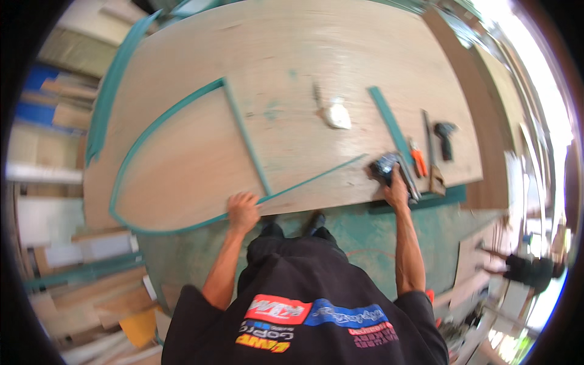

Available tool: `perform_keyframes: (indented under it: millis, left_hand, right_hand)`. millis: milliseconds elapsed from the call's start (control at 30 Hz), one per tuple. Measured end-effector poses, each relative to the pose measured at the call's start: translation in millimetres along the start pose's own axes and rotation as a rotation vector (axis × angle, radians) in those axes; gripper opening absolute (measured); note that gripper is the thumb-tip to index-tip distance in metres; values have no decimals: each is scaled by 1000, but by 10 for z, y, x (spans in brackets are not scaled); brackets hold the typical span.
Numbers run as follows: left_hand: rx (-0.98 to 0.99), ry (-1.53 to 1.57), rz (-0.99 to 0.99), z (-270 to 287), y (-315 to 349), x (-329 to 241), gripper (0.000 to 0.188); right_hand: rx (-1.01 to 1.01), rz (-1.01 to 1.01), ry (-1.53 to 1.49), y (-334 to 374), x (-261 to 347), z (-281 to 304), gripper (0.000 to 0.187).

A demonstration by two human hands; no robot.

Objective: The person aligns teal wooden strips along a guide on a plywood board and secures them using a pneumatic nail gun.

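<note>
Black shirt [304,304] with coloured patches fills the lower middle of the frame, both bare forearms reaching up to a large plywood sheet [286,61].

Left hand [243,210] lies flat, fingers spread narrow, pressing the near edge of the sheet at the lower centre, right on a thin teal strip [182,109] that curves into a boat-like outline with a straight teal crossbar [246,137]. Right hand [395,191], to the centre right, is closed around a dark power tool [384,165], blurred, resting on the pale, smooth-grained wood beside a straight teal batten [389,121]. Just right of it lie orange-handled pliers [418,159], a long flat bar [431,152] and a black drill [446,137]. Crumpled white scrap [336,114] sits at upper centre.
</note>
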State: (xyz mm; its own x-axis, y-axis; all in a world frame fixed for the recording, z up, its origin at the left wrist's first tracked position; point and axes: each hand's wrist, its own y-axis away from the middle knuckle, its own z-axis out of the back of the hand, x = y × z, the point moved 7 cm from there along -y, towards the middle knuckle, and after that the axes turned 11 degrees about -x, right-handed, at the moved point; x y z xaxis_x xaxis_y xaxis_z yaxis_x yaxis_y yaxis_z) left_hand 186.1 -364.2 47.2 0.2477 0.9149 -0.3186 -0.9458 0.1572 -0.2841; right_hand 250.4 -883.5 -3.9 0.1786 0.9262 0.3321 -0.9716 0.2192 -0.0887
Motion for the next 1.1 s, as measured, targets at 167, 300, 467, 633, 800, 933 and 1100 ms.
perform_keyframes:
  millis: [167,300,467,633,800,933,1100]
  left_hand:
    - [31,-12,36,173,323,90,21]
    - [98,-5,-9,246,485,98,20]
    - [141,-16,-72,357,715,90,20]
    - [240,-59,-40,421,1005,34,19]
    - [213,-117,122,480,1430,74,23]
    - [-18,-100,237,718,1383,-63,25]
    - [-312,-231,524,834,1783,280,30]
  right_hand:
    - [63,-150,-266,-47,298,470,84]
    - [95,-143,-225,-226,203,484,83]
    - [124,-142,-166,-262,462,305,87]
    - [14,-31,-82,-225,367,-84,91]
    - [96,-46,24,-334,511,-272,91]
    - [67,-30,77,-506,429,-272,88]
    - [14,39,-2,-416,498,-202,90]
